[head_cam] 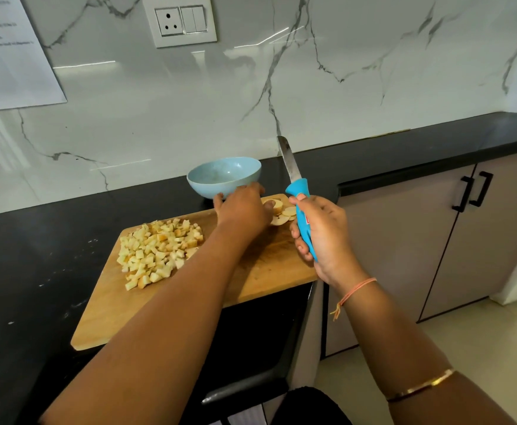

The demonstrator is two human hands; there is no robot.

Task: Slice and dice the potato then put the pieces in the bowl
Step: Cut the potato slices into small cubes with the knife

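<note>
A wooden cutting board [269,265] lies on the black counter. A heap of diced potato pieces [159,251] covers its left half. At the board's far right end lie a few round potato slices [285,213]. My left hand [243,207] reaches over them, fingers spread downward and touching the slices; whether it grips any is hidden. My right hand [320,237] grips the blue handle of a knife [292,179], held off the board's right edge with the blade pointing up and away. A light blue bowl [225,176], seemingly empty, stands just behind the board.
The black counter [36,256] runs left and along the marble wall to the right. Its edge drops off right of the board toward grey cabinets [435,234] with black handles. A wall socket [179,21] and a paper sheet [9,50] hang above.
</note>
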